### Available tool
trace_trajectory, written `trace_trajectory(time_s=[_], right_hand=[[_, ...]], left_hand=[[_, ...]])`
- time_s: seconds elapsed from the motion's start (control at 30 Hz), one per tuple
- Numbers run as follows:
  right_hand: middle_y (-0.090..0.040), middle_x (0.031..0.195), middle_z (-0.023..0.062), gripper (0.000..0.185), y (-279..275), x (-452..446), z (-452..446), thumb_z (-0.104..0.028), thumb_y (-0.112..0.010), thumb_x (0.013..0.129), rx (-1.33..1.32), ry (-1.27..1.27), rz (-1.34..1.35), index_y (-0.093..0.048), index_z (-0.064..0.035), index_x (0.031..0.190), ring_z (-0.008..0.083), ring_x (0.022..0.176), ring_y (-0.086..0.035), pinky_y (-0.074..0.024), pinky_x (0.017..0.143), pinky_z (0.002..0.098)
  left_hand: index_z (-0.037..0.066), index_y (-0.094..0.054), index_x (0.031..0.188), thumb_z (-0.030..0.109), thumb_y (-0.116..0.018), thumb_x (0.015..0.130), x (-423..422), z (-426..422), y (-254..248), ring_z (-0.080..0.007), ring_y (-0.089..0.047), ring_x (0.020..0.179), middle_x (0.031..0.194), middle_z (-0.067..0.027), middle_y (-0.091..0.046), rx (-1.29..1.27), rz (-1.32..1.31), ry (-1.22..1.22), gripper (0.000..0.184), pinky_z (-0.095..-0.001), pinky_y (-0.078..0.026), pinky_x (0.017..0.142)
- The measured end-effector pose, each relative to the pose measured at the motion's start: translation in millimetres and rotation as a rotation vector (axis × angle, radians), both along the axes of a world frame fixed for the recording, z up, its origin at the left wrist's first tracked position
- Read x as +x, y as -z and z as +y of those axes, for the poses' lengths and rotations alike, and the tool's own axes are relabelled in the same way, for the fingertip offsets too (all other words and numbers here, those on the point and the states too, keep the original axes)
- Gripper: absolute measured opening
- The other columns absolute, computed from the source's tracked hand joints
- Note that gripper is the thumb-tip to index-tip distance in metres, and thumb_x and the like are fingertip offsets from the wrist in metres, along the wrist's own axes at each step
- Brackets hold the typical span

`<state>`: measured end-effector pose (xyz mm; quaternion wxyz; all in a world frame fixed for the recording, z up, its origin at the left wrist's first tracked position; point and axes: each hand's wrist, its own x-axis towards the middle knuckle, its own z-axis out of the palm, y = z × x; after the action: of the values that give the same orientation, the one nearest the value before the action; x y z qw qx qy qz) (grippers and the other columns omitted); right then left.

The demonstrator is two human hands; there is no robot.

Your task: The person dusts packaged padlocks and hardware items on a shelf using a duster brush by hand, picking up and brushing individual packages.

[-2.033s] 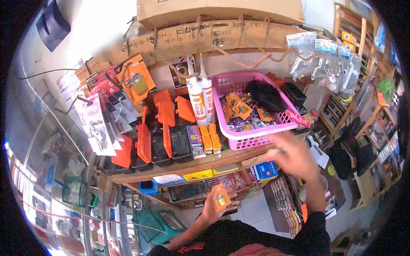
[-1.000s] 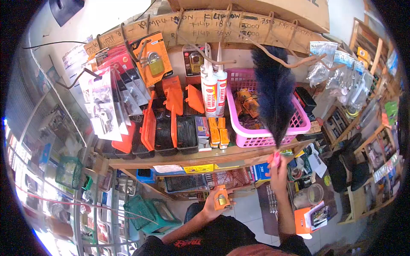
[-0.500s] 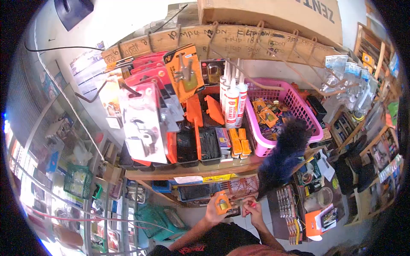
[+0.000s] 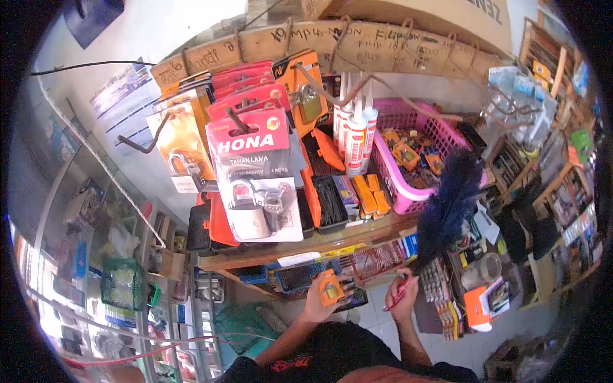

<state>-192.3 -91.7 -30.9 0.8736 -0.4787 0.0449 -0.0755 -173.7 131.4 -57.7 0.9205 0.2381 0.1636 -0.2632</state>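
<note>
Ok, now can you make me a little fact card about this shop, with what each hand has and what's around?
Left hand: holds an orange padlock pack
Right hand: holds a dark feather duster by its red handle
Pink basket: on the wooden shelf, small packs inside
Beside the basket: white sealant tubes, standing up
Hanging in front: HONA padlock pack, pink and white
Duster touching basket: can't tell; it overlaps the basket's corner in this view
</note>
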Motion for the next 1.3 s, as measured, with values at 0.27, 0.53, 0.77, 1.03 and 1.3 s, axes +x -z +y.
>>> trace_trajectory(time_s=[0.27,0.53,0.77,1.03,1.3], right_hand=[[-0.050,0.057,0.0067,0.038,26.7,-48.3,-8.3,-0.034,-0.050,0.088,-0.443,0.088,0.094,-0.058,0.0026,0.092,0.0155,0.040,-0.048,-0.0385,0.037,0.0276],[-0.064,0.078,0.0205,0.027,93.7,-142.5,17.2,-0.018,-0.058,0.081,-0.820,-0.357,0.157,-0.062,0.0046,0.096,0.0321,0.069,-0.061,-0.0475,0.065,0.0427],[-0.060,0.076,0.0197,0.033,49.5,-155.3,45.3,-0.012,-0.066,0.080,-1.054,-0.451,0.201,-0.055,0.0056,0.106,0.0275,0.071,-0.059,-0.0461,0.066,0.0389],[-0.060,0.090,0.0142,0.043,15.1,-127.7,83.5,-0.034,-0.058,0.093,-0.791,-0.056,0.220,-0.052,0.0031,0.114,0.0237,0.085,-0.057,-0.0448,0.075,0.0388],[-0.064,0.084,0.0106,0.036,73.6,-120.4,64.6,-0.032,-0.046,0.100,-0.789,-0.112,0.318,-0.053,0.0020,0.110,0.0178,0.083,-0.058,-0.0454,0.076,0.0350]], left_hand=[[0.005,-0.051,0.129,0.064,-0.030,0.093,8.3,6.2,-2.3,-0.0363,-0.056,0.108,0.110,-0.0141,-0.060,-0.060,-0.010,0.109,0.072,-0.0526,-0.040,0.092],[0.016,-0.048,0.133,0.063,-0.033,0.094,18.1,6.4,8.8,-0.0236,-0.054,0.116,0.124,-0.0079,-0.058,-0.267,-0.063,0.075,0.063,-0.0448,-0.042,0.100],[0.013,-0.026,0.145,0.036,-0.038,0.100,9.5,-4.5,35.9,-0.0359,-0.053,0.118,0.123,-0.0189,-0.053,-0.214,-0.251,0.421,0.052,-0.0458,-0.050,0.094],[0.004,-0.038,0.136,0.051,-0.033,0.097,23.7,-9.9,-28.9,-0.0369,-0.054,0.116,0.119,-0.0213,-0.058,-0.116,-0.235,0.528,0.061,-0.0519,-0.043,0.100],[-0.002,-0.041,0.134,0.083,-0.024,0.081,80.8,-3.5,-73.5,-0.0473,-0.055,0.108,0.114,-0.0301,-0.057,-0.401,-0.555,0.423,0.101,-0.0582,-0.045,0.092]])
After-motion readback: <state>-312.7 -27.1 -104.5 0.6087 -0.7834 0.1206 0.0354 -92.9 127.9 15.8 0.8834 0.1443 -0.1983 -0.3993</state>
